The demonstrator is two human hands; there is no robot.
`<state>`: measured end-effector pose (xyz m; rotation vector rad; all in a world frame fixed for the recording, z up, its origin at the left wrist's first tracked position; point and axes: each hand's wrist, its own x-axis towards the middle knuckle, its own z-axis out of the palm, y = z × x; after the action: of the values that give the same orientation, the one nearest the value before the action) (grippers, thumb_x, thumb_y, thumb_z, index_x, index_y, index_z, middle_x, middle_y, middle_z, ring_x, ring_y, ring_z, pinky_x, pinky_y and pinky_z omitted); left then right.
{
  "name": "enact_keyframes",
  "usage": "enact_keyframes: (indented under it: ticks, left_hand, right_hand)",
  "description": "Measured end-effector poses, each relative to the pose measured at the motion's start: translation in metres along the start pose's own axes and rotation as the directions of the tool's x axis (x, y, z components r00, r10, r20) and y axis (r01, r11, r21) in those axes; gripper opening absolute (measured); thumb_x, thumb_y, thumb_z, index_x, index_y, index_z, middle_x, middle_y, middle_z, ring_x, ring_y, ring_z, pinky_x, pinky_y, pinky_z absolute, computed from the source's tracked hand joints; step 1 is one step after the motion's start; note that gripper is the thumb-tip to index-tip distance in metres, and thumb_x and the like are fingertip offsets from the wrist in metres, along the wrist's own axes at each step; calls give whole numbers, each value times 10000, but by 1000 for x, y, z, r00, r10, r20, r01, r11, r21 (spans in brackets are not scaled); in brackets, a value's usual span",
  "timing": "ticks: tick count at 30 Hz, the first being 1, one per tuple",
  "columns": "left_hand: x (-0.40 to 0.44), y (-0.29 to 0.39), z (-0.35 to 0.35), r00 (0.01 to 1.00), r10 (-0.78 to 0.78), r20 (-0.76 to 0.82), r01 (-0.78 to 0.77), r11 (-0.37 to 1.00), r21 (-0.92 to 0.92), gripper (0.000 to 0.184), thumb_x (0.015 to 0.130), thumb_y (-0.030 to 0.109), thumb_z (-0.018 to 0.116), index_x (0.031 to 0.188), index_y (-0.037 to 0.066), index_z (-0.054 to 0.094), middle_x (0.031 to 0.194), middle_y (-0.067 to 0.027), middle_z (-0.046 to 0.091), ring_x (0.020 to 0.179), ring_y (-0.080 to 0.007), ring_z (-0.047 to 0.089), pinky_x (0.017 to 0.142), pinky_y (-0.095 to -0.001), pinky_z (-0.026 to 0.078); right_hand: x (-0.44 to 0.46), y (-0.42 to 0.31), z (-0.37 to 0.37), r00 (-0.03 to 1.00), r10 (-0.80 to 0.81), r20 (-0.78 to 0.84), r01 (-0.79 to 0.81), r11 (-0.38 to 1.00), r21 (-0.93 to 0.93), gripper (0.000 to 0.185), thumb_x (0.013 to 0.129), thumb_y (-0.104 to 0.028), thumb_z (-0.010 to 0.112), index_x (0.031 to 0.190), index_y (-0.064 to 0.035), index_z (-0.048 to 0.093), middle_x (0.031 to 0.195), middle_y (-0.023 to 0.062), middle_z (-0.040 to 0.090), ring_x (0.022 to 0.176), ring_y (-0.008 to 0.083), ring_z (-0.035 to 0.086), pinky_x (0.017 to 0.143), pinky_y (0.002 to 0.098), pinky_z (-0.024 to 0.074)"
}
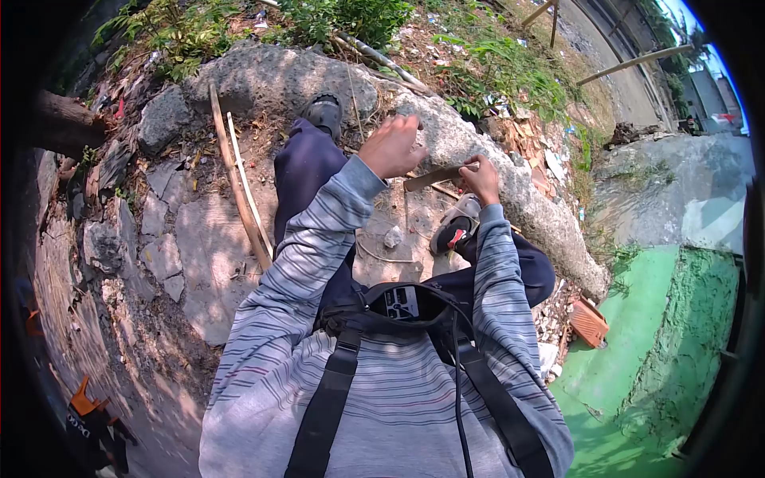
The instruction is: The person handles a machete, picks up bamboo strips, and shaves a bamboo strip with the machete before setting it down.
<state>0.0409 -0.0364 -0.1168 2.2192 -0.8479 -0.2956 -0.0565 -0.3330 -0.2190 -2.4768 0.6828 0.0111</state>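
My right hand [480,179] pinches one end of a flat brown strip [432,178]; whether it is wood, bamboo or something else I cannot make out. The strip points left across the gap between my hands, its far end just below my left hand [390,146]. That hand is raised, fingers bent and a gap showing between fingertips and thumb, with nothing visible in it. A small pale stone [393,237] lies on the ground below, between my legs. Thin stalks lie around it.
A long bamboo pole [239,183] and a thinner pale stick [248,177] lie left of my leg. A rough concrete edge [550,215] curves ahead. An open black bag [406,301] hangs at my waist. An orange brick [588,322] lies near the green surface [613,350].
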Motion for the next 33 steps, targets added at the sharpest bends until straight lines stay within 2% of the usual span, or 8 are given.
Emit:
enact_keyframes:
  ticks: [3,9,17,21,23,25,29,33]
  left_hand:
    - [-1,-2,0,999,24,-24,-24,1000,5,527,928,365,686,1270,3,514,1216,-263,596,1206,-418,561,1050,-484,438]
    - [-2,-4,-3,1000,25,-19,-25,1000,1,540,901,363,698,1247,-2,500,1221,-267,601,1183,-423,569,1019,-522,457]
    - [-5,-11,-3,991,71,-116,-73,997,-12,523,915,345,686,1238,-14,486,1142,-265,603,1111,-424,582,981,-507,465]
    - [-6,-12,-3,988,92,-124,-93,996,-6,521,914,347,688,1241,-8,493,1135,-255,603,1107,-421,582,978,-501,465]
    - [-6,-13,-2,989,90,-118,-91,996,-7,523,914,352,691,1241,-6,496,1136,-252,601,1111,-420,580,983,-499,462]
    - [-5,-10,-4,989,94,-113,-95,995,-9,525,914,357,694,1241,-4,498,1138,-249,600,1115,-419,577,988,-498,460]
    - [-5,-10,-3,996,62,-62,-62,998,3,530,921,367,695,1248,-2,501,1160,-245,599,1146,-411,569,1007,-497,450]
    - [-6,-14,8,987,107,-117,-103,994,40,551,929,370,691,1279,-10,501,1193,-249,596,1167,-409,565,1015,-485,447]
  right_hand:
    - [7,-1,0,951,-159,-264,103,971,-216,292,826,-260,738,1037,-62,698,922,167,761,853,318,739,800,421,564]
    - [50,51,-7,971,-69,-229,22,979,-203,327,863,-308,775,1101,-86,745,962,186,760,888,316,738,810,406,567]
    - [51,72,-31,976,176,125,-211,904,372,413,798,-163,830,1173,-45,705,984,104,744,885,180,705,728,313,571]
    - [41,52,-30,986,140,91,-164,909,384,393,770,-72,836,1141,-41,710,1026,100,734,908,174,705,792,307,577]
    - [43,52,-25,972,-191,137,115,895,431,389,769,-3,812,1141,-33,703,1080,99,725,956,169,698,853,302,565]
    - [28,25,-27,959,-193,207,61,855,515,403,777,37,801,1155,-24,675,1112,103,717,1012,174,685,909,307,551]
    - [17,14,1,990,-23,-141,133,507,851,429,810,18,808,1169,-58,585,1079,75,673,1008,170,665,910,323,552]
    - [33,26,58,904,412,-113,208,-194,959,222,805,-44,785,962,-72,631,939,65,685,910,195,655,875,324,516]
